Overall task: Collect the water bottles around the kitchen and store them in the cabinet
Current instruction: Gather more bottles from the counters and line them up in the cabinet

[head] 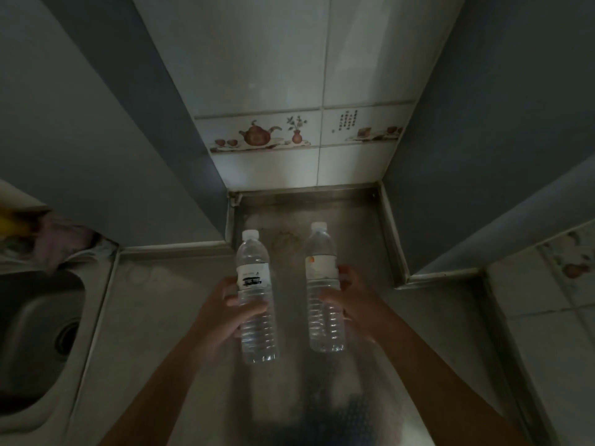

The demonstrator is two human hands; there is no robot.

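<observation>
Left grip: left hand [225, 312] grasping the left bottle [256, 297] round its middle, thumb across the front below the label, fingers wrapped behind.
Right grip: right hand [349, 299] grasping the right bottle [323, 289] at mid-height, thumb on the near side, fingertips showing past the far edge beside the label.
Left bottle: clear plastic, white cap, white label with a dark band; upright, tilted slightly; held above or on the bench [167, 304], cannot tell which.
Right bottle: clear plastic, white cap, white label with an orange mark; upright, base low near the bench surface, contact unclear.
Spacing: bottles side by side, apart, not touching.
Bench: steel, dim, running back into a recess between two grey panels.
Back wall: white tiles with a border strip [299, 132] of teapot, cups and vase.
Left side: steel sink [35, 333] with drain, well apart from the bottles; pinkish cloth [61, 243] bunched behind it.
Right side: tiled wall [553, 317] close to the right forearm.
</observation>
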